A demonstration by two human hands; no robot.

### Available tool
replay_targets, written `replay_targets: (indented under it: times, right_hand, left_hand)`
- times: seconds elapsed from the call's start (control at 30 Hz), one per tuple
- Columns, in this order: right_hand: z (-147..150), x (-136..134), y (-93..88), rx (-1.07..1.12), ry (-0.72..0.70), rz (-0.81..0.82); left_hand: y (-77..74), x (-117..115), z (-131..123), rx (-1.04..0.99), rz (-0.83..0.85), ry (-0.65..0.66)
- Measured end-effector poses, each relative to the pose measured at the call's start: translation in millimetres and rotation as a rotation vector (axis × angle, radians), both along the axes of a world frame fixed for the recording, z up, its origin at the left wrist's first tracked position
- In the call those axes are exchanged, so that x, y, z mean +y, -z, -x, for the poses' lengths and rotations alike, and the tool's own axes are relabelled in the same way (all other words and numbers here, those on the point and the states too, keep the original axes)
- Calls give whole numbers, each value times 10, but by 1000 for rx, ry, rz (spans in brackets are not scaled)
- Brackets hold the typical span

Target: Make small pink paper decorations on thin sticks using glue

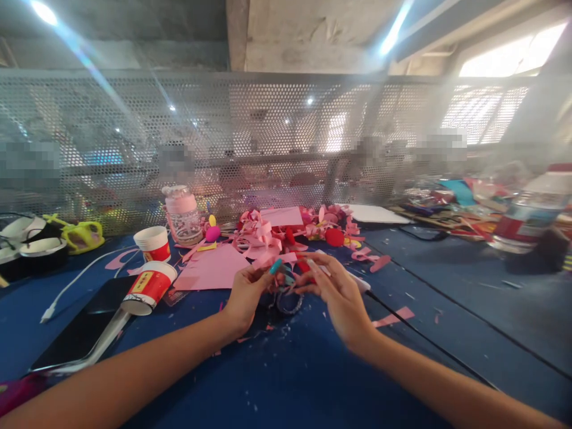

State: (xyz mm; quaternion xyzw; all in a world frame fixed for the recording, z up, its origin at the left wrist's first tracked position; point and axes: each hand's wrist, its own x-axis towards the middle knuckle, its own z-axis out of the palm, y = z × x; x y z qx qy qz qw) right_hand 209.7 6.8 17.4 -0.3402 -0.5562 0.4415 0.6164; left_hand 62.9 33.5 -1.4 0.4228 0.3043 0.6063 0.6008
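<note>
My left hand (246, 296) is closed, thumb and index finger pinched on a small teal piece (275, 266) whose material I cannot make out. Facing it, my right hand (337, 295) has its fingers loosely apart, close to the same spot. Just below the fingertips is a greyish ring-shaped loop (289, 302), partly hidden and blurred. Behind both hands lies a heap of pink paper strips (263, 238) with red round pieces (335, 237) in it. A pink paper sheet (212, 267) lies beyond my left hand. To the right, a white object with a black cable (363, 283) is partly hidden by my right hand.
Two red-and-white paper cups (154, 239), one tipped over, stand by a dark phone (84, 325) at left. A pink-topped bottle (182, 214) and yellow tape dispenser (84, 236) are farther back. A perforated metal screen (277, 131) closes off the far side; a large bottle (527, 208) stands right.
</note>
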Motion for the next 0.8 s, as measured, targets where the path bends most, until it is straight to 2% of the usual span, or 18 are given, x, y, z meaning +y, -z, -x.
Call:
replay_targets:
  times: [0.1,0.17,0.37,0.57,0.8]
  right_hand:
    - [-80,-23,-132,-6,-242,180]
    - [-128,-24,-192,0,-316,283]
    - [-236,65,-188,-20,-399,413]
    - [-266,78,-159,-34,-468,392]
    - [-253,69,-197,-56,-447,371]
  left_hand:
    - [-11,-25,4,60,0,13]
    - [-5,-19,11,72,-5,23]
    - [38,5,15,105,-58,83]
    - [53,9,12,113,-74,95]
    - [60,12,20,167,-123,73]
